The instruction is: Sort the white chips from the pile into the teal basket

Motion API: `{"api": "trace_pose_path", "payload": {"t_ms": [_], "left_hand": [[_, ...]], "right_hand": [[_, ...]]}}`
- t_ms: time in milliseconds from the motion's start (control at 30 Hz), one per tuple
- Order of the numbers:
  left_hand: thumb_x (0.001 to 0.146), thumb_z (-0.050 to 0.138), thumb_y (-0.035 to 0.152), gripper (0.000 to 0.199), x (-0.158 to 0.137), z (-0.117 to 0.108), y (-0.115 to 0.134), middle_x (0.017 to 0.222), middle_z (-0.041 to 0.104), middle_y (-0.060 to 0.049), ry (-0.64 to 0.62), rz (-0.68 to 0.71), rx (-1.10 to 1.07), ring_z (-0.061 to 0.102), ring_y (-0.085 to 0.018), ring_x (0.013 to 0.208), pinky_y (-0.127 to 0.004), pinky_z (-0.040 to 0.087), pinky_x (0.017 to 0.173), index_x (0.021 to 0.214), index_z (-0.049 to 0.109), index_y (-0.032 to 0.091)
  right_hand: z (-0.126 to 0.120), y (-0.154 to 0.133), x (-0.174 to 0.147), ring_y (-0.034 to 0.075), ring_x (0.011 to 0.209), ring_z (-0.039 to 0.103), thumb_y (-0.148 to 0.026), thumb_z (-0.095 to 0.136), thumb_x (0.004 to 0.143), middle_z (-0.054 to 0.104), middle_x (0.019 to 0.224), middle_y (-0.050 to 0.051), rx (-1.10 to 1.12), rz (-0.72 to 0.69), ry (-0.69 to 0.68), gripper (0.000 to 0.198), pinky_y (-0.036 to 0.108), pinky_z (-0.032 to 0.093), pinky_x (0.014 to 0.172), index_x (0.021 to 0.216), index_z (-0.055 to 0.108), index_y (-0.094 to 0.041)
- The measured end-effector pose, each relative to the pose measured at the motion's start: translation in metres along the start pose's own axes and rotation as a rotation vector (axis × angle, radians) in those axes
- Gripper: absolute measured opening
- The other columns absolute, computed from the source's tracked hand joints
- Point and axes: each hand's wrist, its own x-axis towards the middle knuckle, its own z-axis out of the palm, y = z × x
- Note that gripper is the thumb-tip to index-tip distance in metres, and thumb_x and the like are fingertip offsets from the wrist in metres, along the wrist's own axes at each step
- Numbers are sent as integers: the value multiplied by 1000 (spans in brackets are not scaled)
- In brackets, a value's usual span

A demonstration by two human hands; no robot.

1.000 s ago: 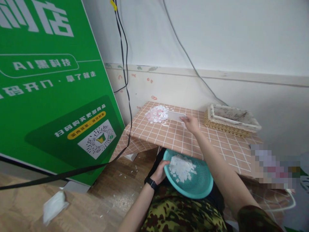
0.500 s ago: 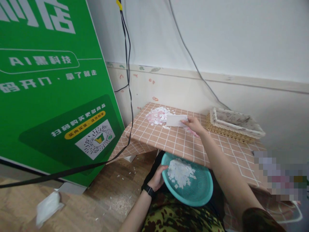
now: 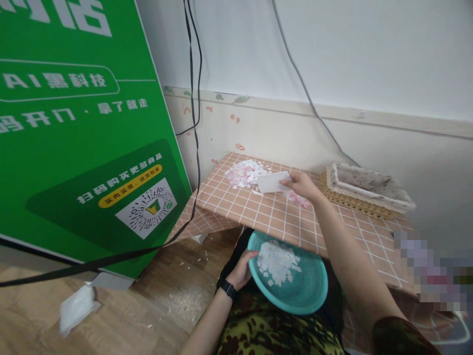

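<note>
A flat white card (image 3: 269,182), smooth and oblong, is sitting over the table (image 3: 254,212), its far end meeting the right edge of a loose heap of paper bits (image 3: 246,174), and the right hand (image 3: 302,185) is gripping its near end, thumb and fingers closing on it with no gap showing. The heap is looking crisp and flaky, small white squares and slivers mixing with pale pink, while a smaller patch of pink scraps (image 3: 298,198) is lying just under that hand. Down at the lap, the left hand (image 3: 242,268) is curling round the rim of a round teal basket (image 3: 310,281), finely meshed plastic by its look, with a mound of white flakes (image 3: 277,261) resting inside. The table's brown cover is showing a white grid, and the right forearm is crossing over it, hiding part. Further right, a woven wicker basket (image 3: 364,204) is standing with a pale, patterned lining. On the left, a black strap (image 3: 197,162) is dangling past the table corner and sweeping across the big green panel (image 3: 92,172), while pale shreds are dotting the wood-look floor (image 3: 155,301).
</note>
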Motion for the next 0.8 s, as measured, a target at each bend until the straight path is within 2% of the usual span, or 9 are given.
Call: {"api": "trace_pose_path", "payload": {"t_ms": [100, 267, 467, 667, 800], "left_hand": [[75, 60, 27, 40, 0, 0, 0, 101, 71, -14, -18, -4, -4, 64, -27, 93, -42, 41, 91, 112, 62, 12], [74, 62, 28, 39, 0, -2, -1, 100, 71, -14, -15, 1, 6, 65, -29, 91, -43, 43, 88, 108, 64, 11], [74, 61, 28, 38, -1, 0, 1, 103, 70, -14, -34, 17, -2, 63, -30, 98, -44, 42, 90, 109, 64, 12], [73, 63, 28, 35, 0, -2, 1, 106, 69, -14, -24, 24, 8, 61, -30, 101, -41, 42, 90, 105, 66, 13], [75, 60, 28, 31, 2, -6, -2, 97, 72, -12, -2, 14, 21, 62, -28, 97, -40, 43, 88, 101, 67, 12]], "right_hand": [[-1, 0, 1, 15, 56, 50, -49, 54, 75, 57, 58, 3, -60, -15, 54, 38, 26, 36, 53, 67, 64, -13], [12, 6, -2, 16, 57, 51, -50, 54, 75, 61, 62, 3, 22, 22, 83, 38, 27, 37, 53, 76, 67, -14], [24, 8, 0, 16, 55, 51, -54, 53, 75, 60, 61, 3, 75, 62, 203, 42, 26, 37, 50, 74, 66, -14], [27, 7, 0, 17, 60, 54, -51, 56, 74, 64, 69, 5, 182, 78, 149, 40, 27, 39, 53, 76, 66, -13], [25, 14, -5, 18, 63, 57, -48, 61, 71, 67, 75, 6, 328, 131, 82, 39, 28, 43, 56, 85, 67, -13]]}}
